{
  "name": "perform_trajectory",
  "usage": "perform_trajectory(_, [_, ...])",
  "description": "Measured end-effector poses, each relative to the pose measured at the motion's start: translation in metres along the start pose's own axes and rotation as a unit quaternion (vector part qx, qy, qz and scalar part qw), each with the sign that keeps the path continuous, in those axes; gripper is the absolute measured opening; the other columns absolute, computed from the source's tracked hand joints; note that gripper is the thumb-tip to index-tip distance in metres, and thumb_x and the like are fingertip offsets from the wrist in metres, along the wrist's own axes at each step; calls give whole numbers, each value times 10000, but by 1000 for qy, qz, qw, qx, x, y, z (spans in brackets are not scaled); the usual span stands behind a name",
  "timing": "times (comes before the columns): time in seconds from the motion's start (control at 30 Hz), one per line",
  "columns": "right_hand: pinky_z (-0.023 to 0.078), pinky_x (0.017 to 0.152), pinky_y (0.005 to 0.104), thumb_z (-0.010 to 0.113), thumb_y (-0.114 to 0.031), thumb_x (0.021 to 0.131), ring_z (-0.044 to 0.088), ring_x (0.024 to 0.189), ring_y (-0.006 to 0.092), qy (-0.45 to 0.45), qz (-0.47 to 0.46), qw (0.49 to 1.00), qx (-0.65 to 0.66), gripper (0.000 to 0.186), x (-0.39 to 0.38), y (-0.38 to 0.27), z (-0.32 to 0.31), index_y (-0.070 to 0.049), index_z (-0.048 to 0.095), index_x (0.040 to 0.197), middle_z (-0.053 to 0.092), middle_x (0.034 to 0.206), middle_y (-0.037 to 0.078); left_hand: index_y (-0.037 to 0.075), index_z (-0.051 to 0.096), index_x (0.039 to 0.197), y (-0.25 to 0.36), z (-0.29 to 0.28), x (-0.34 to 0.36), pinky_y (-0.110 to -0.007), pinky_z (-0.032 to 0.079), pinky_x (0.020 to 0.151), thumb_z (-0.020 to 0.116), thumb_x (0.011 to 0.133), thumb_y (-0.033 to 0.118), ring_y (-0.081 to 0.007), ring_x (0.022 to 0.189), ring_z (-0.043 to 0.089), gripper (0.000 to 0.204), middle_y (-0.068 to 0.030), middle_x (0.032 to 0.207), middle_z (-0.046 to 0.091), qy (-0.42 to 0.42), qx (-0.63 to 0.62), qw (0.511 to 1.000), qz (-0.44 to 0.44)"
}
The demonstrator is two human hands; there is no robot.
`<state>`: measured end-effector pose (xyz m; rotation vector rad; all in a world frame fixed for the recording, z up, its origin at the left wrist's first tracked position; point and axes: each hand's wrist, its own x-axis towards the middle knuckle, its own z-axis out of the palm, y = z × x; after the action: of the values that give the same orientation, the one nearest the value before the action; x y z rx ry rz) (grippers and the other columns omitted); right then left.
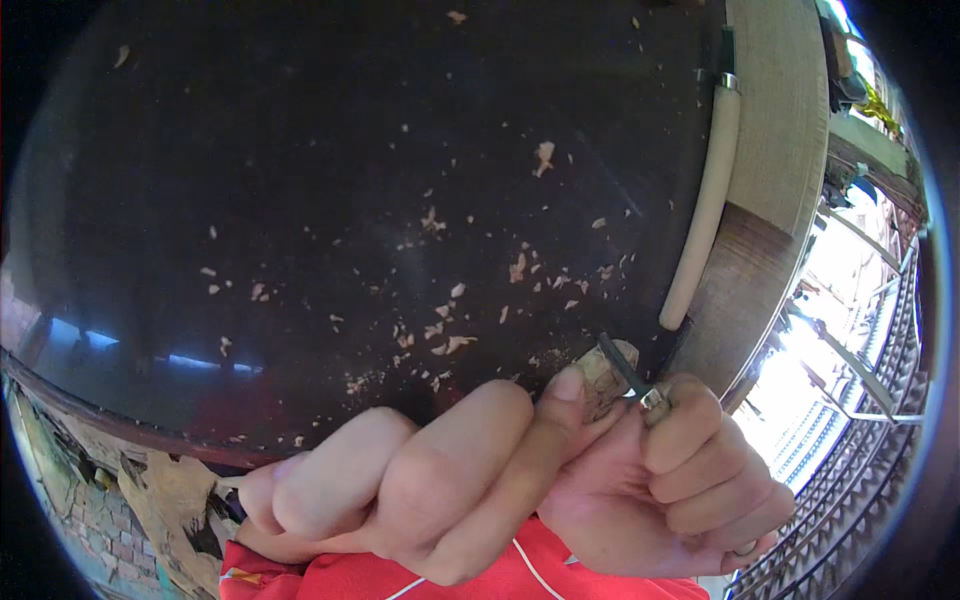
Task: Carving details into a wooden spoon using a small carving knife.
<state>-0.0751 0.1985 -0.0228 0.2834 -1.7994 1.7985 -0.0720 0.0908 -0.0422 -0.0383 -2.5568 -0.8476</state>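
Observation:
My left hand [420, 480] is closed around a small piece of pale wood [603, 375], its thumb pressed against the side of the wood. My right hand [680, 480] grips a small carving knife [628, 375]; its dark blade lies across the top of the wood and a metal collar shows just above my fingers. Both hands meet just above the near edge of a dark table [300, 180]. The knife's handle is hidden inside my fist.
Pale wood shavings [445, 335] are scattered over the dark tabletop. A long tool with a cream handle [705, 200] lies at the right, beside a wooden block [770, 120]. A red garment [520, 575] shows below my hands. Metal racks [860, 400] stand at the far right.

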Motion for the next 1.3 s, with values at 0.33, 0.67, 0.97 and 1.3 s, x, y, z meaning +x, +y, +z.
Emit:
perform_trajectory(0.33, [196, 550, 287, 491, -222, 1023, 208, 539, 97, 41, -36, 988, 145, 339, 12, 17, 11, -167, 343, 723, 245, 654, -68, 239, 627, 794, 2, -1, 4, -334, 316, 688, 898, 614, 466, -177, 798, 405, 396, 84, 716, 461, -18, 2, 1000, -5])
perform_trajectory(0.67, [238, 565, 298, 532, -287, 1002, 246, 561, 111, 37, -18, 974, 225, 307, 15, 16, 12, -160, 417, 747, 301, 669, -58, 228, 671, 879, -5, 1, 2, -334, 315, 724, 885, 626, 500, -158, 754, 422, 428, 69, 741, 486, -12, -17, 999, 27])
perform_trajectory(0.97, [228, 569, 291, 554, -260, 1009, 242, 546, 98, 73, -30, 970, 231, 291, 21, -39, -1, -123, 433, 784, 346, 685, -22, 146, 680, 945, -16, -21, 15, -332, 368, 778, 945, 631, 445, -212, 837, 535, 508, 0, 863, 614, -101, -35, 994, 32])
perform_trajectory(1.3, [277, 523, 196, 813, -259, 890, 456, 661, 55, -45, 215, 961, -168, 322, -21, -81, -32, -14, 676, 1047, 634, 882, 49, 145, 688, 996, -5, -69, -11, -335, 375, 801, 941, 651, 366, -199, 869, 608, 481, 12, 908, 659, 53, -66, 982, 169])
